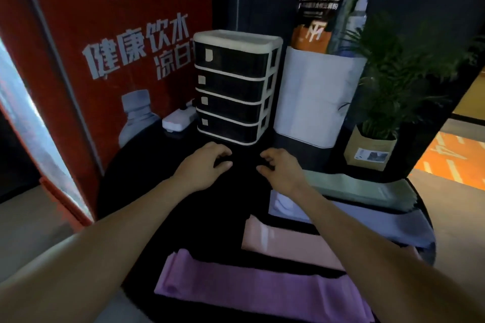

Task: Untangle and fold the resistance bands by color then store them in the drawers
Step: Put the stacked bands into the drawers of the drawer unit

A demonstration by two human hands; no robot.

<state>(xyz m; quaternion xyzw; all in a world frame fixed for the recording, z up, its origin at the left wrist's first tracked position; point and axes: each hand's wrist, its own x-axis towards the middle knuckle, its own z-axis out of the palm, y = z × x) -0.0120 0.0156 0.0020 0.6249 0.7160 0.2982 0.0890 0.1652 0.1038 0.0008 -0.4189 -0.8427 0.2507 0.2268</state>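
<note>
1. Reaching toward drawer unit (pixel 233 86): left hand (pixel 203 165) and right hand (pixel 280 169), fingers loosely curled, gripping nothing discernible against dark worktop (pixel 147 191); a black band there cannot be ruled out.
2. Laid flat in separate strips by color, probably awaiting folding: purple band (pixel 252 288) nearest, pink band (pixel 291 244), lavender band (pixel 388 220), green band (pixel 354 186) farthest.
3. Standing shut, all four drawers; free room directly before them.
4. Crowding right side: white bin (pixel 315 97), potted plant (pixel 375 144). Worktop edge curving close at left.

Potted plant (pixel 388 81), white bin (pixel 312 97), power strip (pixel 177 119)
</note>
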